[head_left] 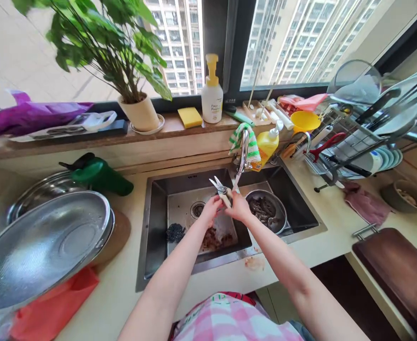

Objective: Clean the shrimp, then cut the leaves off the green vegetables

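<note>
Windows point(180, 42) stood far beyond the sink point(157, 203), over which the left hand point(213, 210) and right hand point(239, 208) gripped a silvery tool point(224, 199), left of a bowl point(281, 208).

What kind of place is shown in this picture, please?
Most likely a kitchen, perhaps in a home: there is a two-basin sink, a rack with dishes and knives, and what looks like a cutting board.

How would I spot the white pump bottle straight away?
Find the window, then the wooden ledge beneath it. The white bottle stands there, just right of the yellow sponge. Its yellow pump sets it apart from the white-pumped yellow bottle beside the tap.
</note>
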Tool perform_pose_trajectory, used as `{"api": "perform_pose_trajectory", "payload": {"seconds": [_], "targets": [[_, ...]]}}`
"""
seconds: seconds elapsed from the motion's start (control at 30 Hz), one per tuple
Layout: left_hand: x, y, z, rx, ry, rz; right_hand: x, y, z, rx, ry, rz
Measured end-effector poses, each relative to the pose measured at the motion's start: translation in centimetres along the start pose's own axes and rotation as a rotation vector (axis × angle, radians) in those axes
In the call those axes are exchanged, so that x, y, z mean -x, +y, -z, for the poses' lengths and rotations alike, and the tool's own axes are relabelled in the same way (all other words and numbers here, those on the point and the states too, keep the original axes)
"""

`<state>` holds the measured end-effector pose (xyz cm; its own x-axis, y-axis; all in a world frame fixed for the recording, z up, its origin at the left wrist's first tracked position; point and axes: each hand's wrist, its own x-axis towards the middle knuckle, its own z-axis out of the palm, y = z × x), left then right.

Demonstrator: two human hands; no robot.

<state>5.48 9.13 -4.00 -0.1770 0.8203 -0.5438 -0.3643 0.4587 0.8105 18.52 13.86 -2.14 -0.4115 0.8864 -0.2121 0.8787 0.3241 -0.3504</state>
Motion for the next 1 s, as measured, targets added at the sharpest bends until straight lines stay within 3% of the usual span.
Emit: {"api": "perform_pose_trajectory", "payload": {"seconds": [0.13,0.23,0.33,0.4,0.47,0.63,0.8,1.0], "targets": [[3.0,-1.3,2.7,-0.211,0.049,-0.025,-0.9,2.0,3.4,0.086,0.046,0.03],[5.1,-2.3,3.2,-0.33,0.073,-0.112,-0.7,2.9,5.0,0.115,0.037,0.075],[5.4,-1.4,1.4,-0.549,0.035,-0.382,-0.3,2.4,5.4,0.081,0.022,0.107],[4.2,0.3,-0.5,-0.878,-0.03,-0.59,-0.3,1.5,5.4,0.012,0.007,0.135],[2.4,2.2,-2.4,-1.171,-0.062,-0.68,-0.5,0.8,5.5,-0.09,-0.006,0.173],[-1.4,4.7,-4.2,-1.289,-0.007,-0.624,-1.5,2.3,6.3,-0.494,-0.005,0.219],[-2.2,4.4,-3.6,-1.311,0.143,-0.54,-2.1,5.4,5.3,-0.997,0.0,0.084],[-4.3,4.0,-4.2,-1.262,0.213,-0.519,-3.5,5.0,2.7,-1.467,-0.134,0.007]]}}
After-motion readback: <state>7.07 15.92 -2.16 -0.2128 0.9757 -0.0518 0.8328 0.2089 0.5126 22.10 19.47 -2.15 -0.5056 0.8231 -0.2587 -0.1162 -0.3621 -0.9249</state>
